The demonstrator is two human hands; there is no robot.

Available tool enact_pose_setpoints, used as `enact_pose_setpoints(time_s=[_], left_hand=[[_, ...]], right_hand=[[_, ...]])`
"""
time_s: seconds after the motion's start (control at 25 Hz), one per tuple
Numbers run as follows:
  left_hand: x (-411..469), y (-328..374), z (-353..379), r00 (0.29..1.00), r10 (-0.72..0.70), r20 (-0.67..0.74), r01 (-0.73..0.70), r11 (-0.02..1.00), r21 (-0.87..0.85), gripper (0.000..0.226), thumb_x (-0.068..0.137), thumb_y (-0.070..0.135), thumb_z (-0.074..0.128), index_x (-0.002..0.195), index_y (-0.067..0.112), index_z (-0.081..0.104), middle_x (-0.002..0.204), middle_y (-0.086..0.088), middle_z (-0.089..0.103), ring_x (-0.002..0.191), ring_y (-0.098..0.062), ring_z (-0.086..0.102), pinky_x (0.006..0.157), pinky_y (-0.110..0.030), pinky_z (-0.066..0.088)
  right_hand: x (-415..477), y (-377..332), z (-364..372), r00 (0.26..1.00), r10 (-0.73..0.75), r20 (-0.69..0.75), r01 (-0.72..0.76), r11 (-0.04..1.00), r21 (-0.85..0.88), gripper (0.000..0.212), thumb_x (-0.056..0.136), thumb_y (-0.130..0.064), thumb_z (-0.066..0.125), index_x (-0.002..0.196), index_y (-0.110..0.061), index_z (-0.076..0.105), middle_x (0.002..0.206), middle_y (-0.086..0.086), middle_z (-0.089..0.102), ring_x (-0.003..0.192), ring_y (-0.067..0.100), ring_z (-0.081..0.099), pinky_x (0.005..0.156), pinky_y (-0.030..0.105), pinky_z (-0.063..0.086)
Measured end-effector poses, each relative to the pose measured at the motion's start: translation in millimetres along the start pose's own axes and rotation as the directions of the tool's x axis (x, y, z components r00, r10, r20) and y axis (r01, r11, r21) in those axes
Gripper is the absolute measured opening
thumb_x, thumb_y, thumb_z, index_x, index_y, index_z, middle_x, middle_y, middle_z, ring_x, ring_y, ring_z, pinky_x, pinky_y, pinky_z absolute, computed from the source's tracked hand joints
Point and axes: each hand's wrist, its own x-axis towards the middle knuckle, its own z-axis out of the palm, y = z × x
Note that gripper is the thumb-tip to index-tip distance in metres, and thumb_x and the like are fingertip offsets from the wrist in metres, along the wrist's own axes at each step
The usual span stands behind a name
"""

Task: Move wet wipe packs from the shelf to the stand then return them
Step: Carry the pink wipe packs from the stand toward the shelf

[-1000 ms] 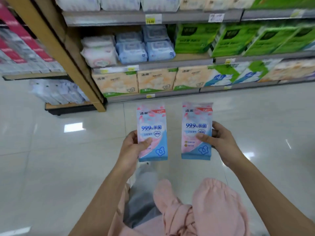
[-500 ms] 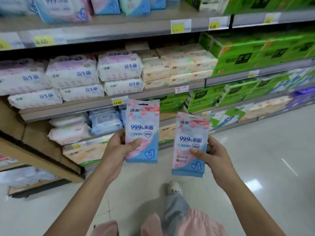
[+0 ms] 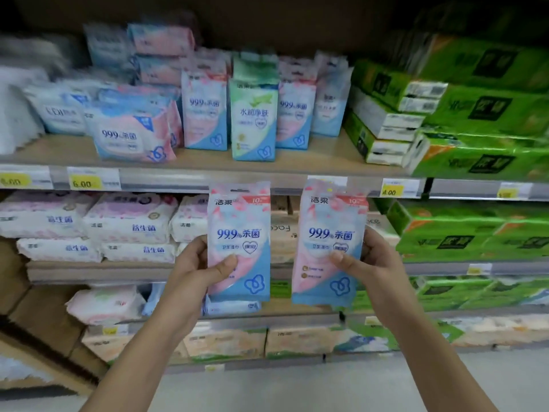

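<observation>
Shelving [image 3: 320,157] of pale wood-look boards with grey rails, filling the view in several tiers. Glossy light floor [image 3: 326,388] below. Green tissue bundles [image 3: 481,108], blocky and wrapped in shiny film, stacked down the right side. White soft packs [image 3: 127,218] with blue print, pillowy and lying flat, piled on the middle tier at left. On the upper tier, one large pink-and-blue soft pack [image 3: 133,135] leaning near the front lip. Just right of it, four small flat pouches upright in a front row: a pink-and-blue pouch [image 3: 205,114], a green-and-white pouch [image 3: 254,120] standing foremost, a second pink-and-blue pouch [image 3: 294,114], and a paler pouch [image 3: 329,105] too blurred to read. More pouches behind these, blurred. Two wet wipe packs off the shelf, held upright side by side with a gap between, in front of the rail and the middle tier and below the upright row: left pack [image 3: 240,215] and right pack [image 3: 332,215]. Both flat, glossy film pouches in pink and blue, tops overlapping the rail and hiding part of the goods behind. Left hand [image 3: 196,263] clamped on the left pack, thumb across the front, fingers behind. Right hand [image 3: 371,260] clamped on the right pack likewise. Yellow price tags along the rail, two readable: 6.00 tag [image 3: 84,183] and 4.00 tag [image 3: 390,191].
</observation>
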Motion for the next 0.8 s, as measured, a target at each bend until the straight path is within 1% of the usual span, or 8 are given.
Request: enact_pose_setpoints(time_s=[0.12,0.24,0.4,0.48,0.56,0.6,0.72,0.8], left_hand=[[25.1,16.7,3.5,0.999,0.05,0.021,-0.05,0.999,-0.005,0.048,0.061,0.007,0.067,0.109,0.005,0.058,0.104,-0.009,0.071,0.086,-0.016,0.07,0.063,-0.019,0.054],[51.2,38.2,4.8,0.993,0.113,0.032,-0.112,0.994,-0.016,0.045,0.062,0.006,0.066,0.106,0.007,0.059,0.101,-0.007,0.073,0.085,-0.014,0.071,0.064,-0.019,0.054],[79.3,65.2,4.3,0.98,0.197,0.036,-0.197,0.98,-0.003,0.048,0.063,0.008,0.066,0.11,0.009,0.057,0.102,-0.004,0.073,0.089,-0.014,0.07,0.067,-0.02,0.055],[91.4,78.0,1.2,0.967,0.25,0.037,-0.25,0.968,0.0,0.045,0.065,0.008,0.065,0.109,0.014,0.056,0.102,-0.001,0.073,0.093,-0.016,0.069,0.073,-0.024,0.056],[109.5,92.5,-2.2,0.957,0.29,0.028,-0.29,0.957,0.002,0.043,0.068,0.009,0.065,0.108,0.018,0.056,0.11,-0.006,0.07,0.101,-0.021,0.066,0.086,-0.033,0.054],[120.8,99.4,-3.6,0.95,0.312,0.022,-0.313,0.95,0.02,0.042,0.069,0.01,0.064,0.109,0.019,0.055,0.113,-0.008,0.068,0.104,-0.022,0.065,0.09,-0.034,0.052],[156.3,111.8,-3.9,0.929,0.366,-0.056,-0.359,0.928,0.102,0.044,0.076,0.006,0.067,0.116,0.011,0.05,0.111,-0.006,0.065,0.098,-0.018,0.063,0.084,-0.026,0.052],[174.6,114.7,-1.5,0.904,0.399,-0.151,-0.363,0.905,0.22,0.035,0.085,0.002,0.063,0.115,0.011,0.047,0.109,-0.005,0.062,0.097,-0.018,0.059,0.079,-0.02,0.048]], right_hand=[[27.3,-9.0,7.6,0.999,-0.043,0.003,0.043,0.999,-0.006,0.043,0.066,-0.008,0.068,0.108,-0.014,0.062,0.091,0.0,0.076,0.079,0.015,0.072,0.061,0.023,0.055],[50.6,-16.3,16.2,0.997,-0.071,-0.008,0.071,0.997,0.021,0.042,0.064,-0.008,0.069,0.105,-0.015,0.064,0.09,-0.001,0.076,0.078,0.013,0.072,0.061,0.021,0.055],[79.0,-25.3,30.2,0.994,-0.108,-0.009,0.108,0.993,0.038,0.042,0.064,-0.008,0.07,0.105,-0.012,0.064,0.09,0.001,0.076,0.078,0.014,0.072,0.061,0.023,0.055],[92.4,-28.3,38.5,0.993,-0.119,0.004,0.119,0.991,0.056,0.043,0.066,-0.008,0.07,0.109,-0.011,0.064,0.095,0.004,0.076,0.083,0.018,0.072,0.064,0.026,0.056],[104.6,-30.6,48.6,0.991,-0.128,0.026,0.126,0.989,0.073,0.044,0.067,-0.008,0.069,0.111,-0.01,0.063,0.099,0.006,0.075,0.087,0.021,0.072,0.064,0.028,0.056],[110.3,-31.6,54.5,0.99,-0.132,0.039,0.129,0.988,0.079,0.045,0.068,-0.007,0.069,0.112,-0.01,0.062,0.099,0.007,0.075,0.087,0.022,0.072,0.063,0.028,0.056],[122.8,-34.8,69.7,0.987,-0.146,0.06,0.14,0.986,0.094,0.048,0.068,-0.007,0.069,0.115,-0.007,0.06,0.099,0.006,0.075,0.086,0.02,0.072,0.062,0.027,0.056],[128.9,-35.8,75.6,0.987,-0.148,0.069,0.141,0.985,0.1,0.047,0.07,-0.007,0.069,0.116,-0.008,0.06,0.1,0.006,0.075,0.087,0.021,0.072,0.063,0.028,0.057]])
